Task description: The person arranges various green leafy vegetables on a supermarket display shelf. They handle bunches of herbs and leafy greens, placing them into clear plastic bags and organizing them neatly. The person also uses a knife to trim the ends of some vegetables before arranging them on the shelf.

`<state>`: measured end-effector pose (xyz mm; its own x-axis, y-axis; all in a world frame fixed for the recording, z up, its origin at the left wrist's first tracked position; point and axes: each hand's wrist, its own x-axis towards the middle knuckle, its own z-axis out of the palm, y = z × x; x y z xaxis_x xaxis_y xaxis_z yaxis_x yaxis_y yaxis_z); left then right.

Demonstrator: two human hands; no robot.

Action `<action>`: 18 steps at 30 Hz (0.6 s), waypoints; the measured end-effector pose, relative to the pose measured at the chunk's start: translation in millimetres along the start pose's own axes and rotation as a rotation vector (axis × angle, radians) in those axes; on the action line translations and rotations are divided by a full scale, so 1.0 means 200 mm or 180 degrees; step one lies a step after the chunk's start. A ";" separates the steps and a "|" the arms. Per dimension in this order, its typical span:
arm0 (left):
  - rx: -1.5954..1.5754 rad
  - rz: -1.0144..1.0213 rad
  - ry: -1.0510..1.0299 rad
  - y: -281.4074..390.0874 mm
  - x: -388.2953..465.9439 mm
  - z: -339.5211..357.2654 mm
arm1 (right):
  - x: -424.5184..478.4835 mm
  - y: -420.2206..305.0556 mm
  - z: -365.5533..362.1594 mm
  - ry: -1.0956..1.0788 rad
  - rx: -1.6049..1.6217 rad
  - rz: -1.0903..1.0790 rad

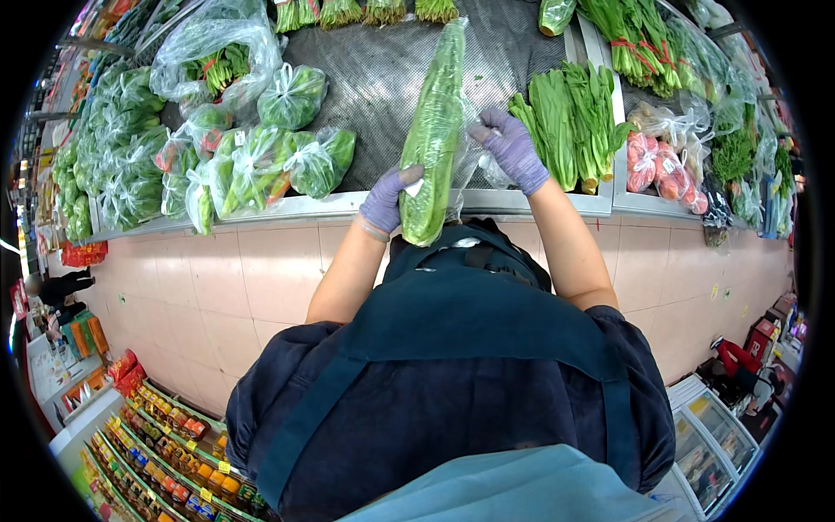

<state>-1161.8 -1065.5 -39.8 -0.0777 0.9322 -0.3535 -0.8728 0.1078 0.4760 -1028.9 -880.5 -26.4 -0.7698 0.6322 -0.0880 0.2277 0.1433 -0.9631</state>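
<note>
My left hand (385, 199), in a purple glove, grips the lower left side of a long green leafy vegetable wrapped in clear plastic film (430, 143). A small white label shows beside its thumb. My right hand (512, 147), gloved alike, is to the right of the wrapped vegetable with bent fingers near the loose edge of the film; whether the fingertips pinch the film cannot be told. Unwrapped long-leaf greens (571, 127) lie on the display right of that hand. A crumpled bit of clear plastic (494, 171) is below the right hand.
A metal rail (293, 207) edges the display with its black textured mat (365, 72). Bagged green vegetables (254, 166) lie at left, bagged red produce (659, 166) at right. Behind are shelves of bottles (176, 450) and a glass-topped freezer (714, 437). People are far off at both sides.
</note>
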 end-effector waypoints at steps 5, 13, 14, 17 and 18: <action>-0.1101 0.0040 -0.0637 -0.02 0.00 -0.03 | 0.02 0.00 0.03 0.0584 0.2333 0.0562; 0.1739 0.0491 -0.0026 -0.02 0.16 -0.04 | 0.08 -0.06 0.09 -0.0031 0.4282 0.1145; 0.2153 0.0622 0.0029 -0.04 0.21 -0.04 | 0.09 -0.04 0.08 -0.0223 0.4356 0.1100; 0.1110 0.0261 -0.0225 -0.05 0.24 -0.07 | 0.07 -0.09 0.05 -0.0627 0.4349 0.1065; 0.0633 0.0283 -0.0305 -0.05 0.25 -0.08 | 0.06 -0.09 0.00 -0.0745 0.4192 0.1043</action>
<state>-1164.2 -1025.4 -76.2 -0.0958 0.9686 -0.2296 -0.7517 0.0808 0.6545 -1041.9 -874.7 -10.4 -0.9024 0.3362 -0.2696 -0.2100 -0.8894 -0.4060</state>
